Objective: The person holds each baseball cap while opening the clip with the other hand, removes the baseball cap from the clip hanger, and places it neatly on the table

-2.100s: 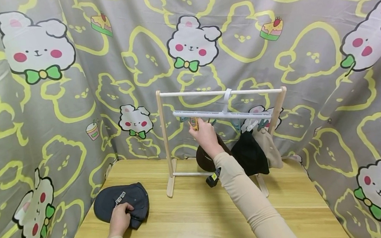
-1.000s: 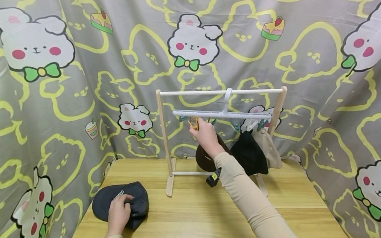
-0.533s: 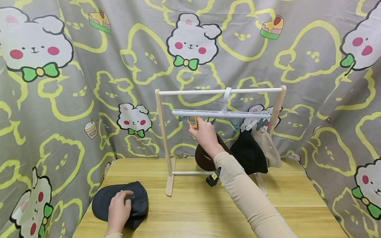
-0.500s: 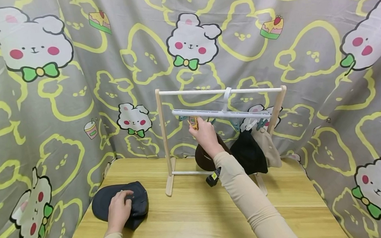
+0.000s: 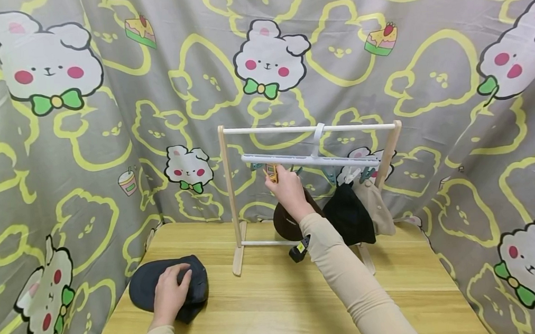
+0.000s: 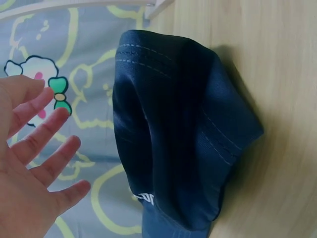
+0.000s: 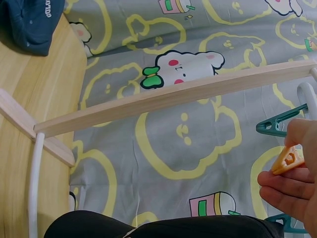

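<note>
My left hand (image 5: 171,295) is spread, thumb and fingers apart, over a navy cap (image 5: 197,287) with white lettering that lies on the table at the left. In the left wrist view that hand (image 6: 37,158) stands beside the crumpled cap (image 6: 173,129), with a gap between them. My right hand (image 5: 290,190) is up at the pale blue clip hanger (image 5: 291,159). It pinches an orange clothespin (image 7: 289,159) between thumb and fingers, as the right wrist view shows. A teal clothespin (image 7: 277,122) hangs beside it.
The hanger hooks on the rail (image 5: 264,130) of a small wooden rack (image 5: 232,202). Behind my right arm hangs a brown cap (image 5: 287,223); a black hat (image 5: 350,215) and a beige hat (image 5: 377,208) are clipped further right. Patterned curtain (image 5: 205,109) surrounds the wooden table (image 5: 271,315).
My left hand has let go of the navy cap's crown, come up off it and spread its fingers. The cap stays on the table. My right hand keeps its place at the clothespin.
</note>
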Available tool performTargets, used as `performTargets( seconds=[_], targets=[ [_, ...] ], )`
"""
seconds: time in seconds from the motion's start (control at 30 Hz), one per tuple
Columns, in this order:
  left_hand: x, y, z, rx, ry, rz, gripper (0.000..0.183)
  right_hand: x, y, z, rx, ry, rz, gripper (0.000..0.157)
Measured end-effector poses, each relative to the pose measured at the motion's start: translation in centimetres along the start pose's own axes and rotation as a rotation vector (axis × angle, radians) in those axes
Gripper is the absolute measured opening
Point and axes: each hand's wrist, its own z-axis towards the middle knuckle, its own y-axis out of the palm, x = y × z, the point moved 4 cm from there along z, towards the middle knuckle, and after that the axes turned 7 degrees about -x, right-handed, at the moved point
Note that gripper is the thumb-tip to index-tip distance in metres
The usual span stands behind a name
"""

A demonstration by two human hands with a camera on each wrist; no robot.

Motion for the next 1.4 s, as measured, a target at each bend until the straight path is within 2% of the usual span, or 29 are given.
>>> performTargets(
  seconds=[0.23, 0.47, 0.67, 1.4],
  targets=[
    [0.9, -0.1, 0.2, 0.018, 0.014, -0.023, 0.028, 0.0, 0.0, 0.0, -0.002, 0.002, 0.009, 0.018],
    [1.8, -0.1, 0.4, 0.002, -0.008, -0.047, 0.034, -0.1, -0.1, -0.1, 0.007, -0.008, 0.002, 0.018],
    [2.5, 0.1, 0.7, 0.02, 0.034, -0.056, 0.033, -0.1, -0.1, -0.1, 0.003, -0.005, 0.004, 0.018],
    [2.8, 0.5, 0.9, 0.02, 0.043, -0.063, 0.035, -0.2, -0.2, -0.2, 0.028, -0.011, 0.009, 0.021]
  ],
)
